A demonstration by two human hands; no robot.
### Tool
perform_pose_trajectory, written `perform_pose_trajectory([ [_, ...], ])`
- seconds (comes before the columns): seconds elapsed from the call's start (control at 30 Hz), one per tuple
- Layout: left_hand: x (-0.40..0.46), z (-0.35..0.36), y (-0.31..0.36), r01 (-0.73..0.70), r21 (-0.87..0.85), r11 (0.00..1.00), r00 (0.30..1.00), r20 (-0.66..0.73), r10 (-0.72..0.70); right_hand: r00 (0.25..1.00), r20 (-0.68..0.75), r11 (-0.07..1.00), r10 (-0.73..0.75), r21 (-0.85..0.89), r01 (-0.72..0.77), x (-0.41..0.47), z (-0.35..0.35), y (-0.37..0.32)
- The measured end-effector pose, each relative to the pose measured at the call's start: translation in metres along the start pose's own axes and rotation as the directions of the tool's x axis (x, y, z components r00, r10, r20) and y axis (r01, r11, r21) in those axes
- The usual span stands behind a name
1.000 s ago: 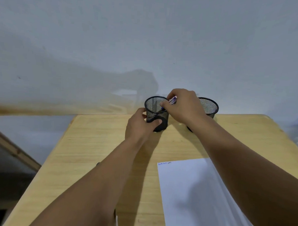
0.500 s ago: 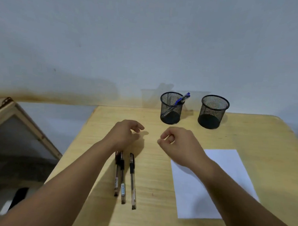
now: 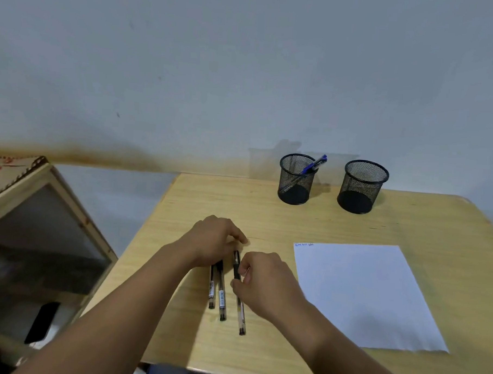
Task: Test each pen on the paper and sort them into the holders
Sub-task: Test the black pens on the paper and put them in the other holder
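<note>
Three black pens lie side by side on the wooden surface (image 3: 266, 216), caps away from the viewer. The rightmost pen (image 3: 240, 299) is the one being taken: the right hand (image 3: 266, 284) curls its thumb and fingers around the barrel near the cap, though the pen appears to rest on the surface, not yet lifted. The middle pen (image 3: 221, 294) and the left pen (image 3: 212, 288) lie just beside it, their cap ends hidden under the left hand (image 3: 214, 242), which rests over them with loosely bent fingers; whether it grips anything cannot be told.

Step in hand, as judged: picking up the next pen for testing. The next move calls for lifting this pen clear of its neighbours, uncapping it, and carrying it to the white paper (image 3: 362, 293), which lies flat to the right and carries a few small marks at its far left corner.

At the far edge stand two black mesh holders, well apart from the hands. The left holder (image 3: 296, 179) contains one blue pen (image 3: 314, 164), leaning with its top over the rim. The right holder (image 3: 362, 187) shows nothing inside. A wooden-framed cabinet (image 3: 48, 234) stands to the left of the surface.
</note>
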State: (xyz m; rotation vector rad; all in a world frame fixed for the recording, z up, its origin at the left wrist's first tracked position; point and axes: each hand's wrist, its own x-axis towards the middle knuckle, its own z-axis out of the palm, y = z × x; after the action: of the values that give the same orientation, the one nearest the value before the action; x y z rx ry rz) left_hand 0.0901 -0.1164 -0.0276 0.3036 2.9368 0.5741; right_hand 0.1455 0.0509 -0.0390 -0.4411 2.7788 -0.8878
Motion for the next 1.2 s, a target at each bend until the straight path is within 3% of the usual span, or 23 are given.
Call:
perform_pose_trajectory([
  [0.4,-0.011,0.002,0.009,-0.131,0.016,0.991,0.990,-0.055,0.131,0.996,-0.037,0.996,0.080,0.043,-0.078,0.003,-0.035,0.018],
  [0.7,-0.011,0.009,0.032,-0.308,-0.072,0.949,0.934,-0.212,0.287,0.998,-0.065,0.997,-0.024,0.076,0.029,-0.015,-0.084,0.047],
  [0.9,-0.014,0.022,0.054,-0.319,-0.121,0.940,0.917,-0.290,0.273,0.987,-0.127,0.988,-0.095,0.107,0.108,-0.024,-0.088,0.059],
  [1.2,-0.013,0.026,0.073,-0.313,-0.229,0.922,0.917,-0.326,0.231,0.965,-0.253,0.981,-0.064,0.163,0.108,-0.026,-0.081,0.068],
])
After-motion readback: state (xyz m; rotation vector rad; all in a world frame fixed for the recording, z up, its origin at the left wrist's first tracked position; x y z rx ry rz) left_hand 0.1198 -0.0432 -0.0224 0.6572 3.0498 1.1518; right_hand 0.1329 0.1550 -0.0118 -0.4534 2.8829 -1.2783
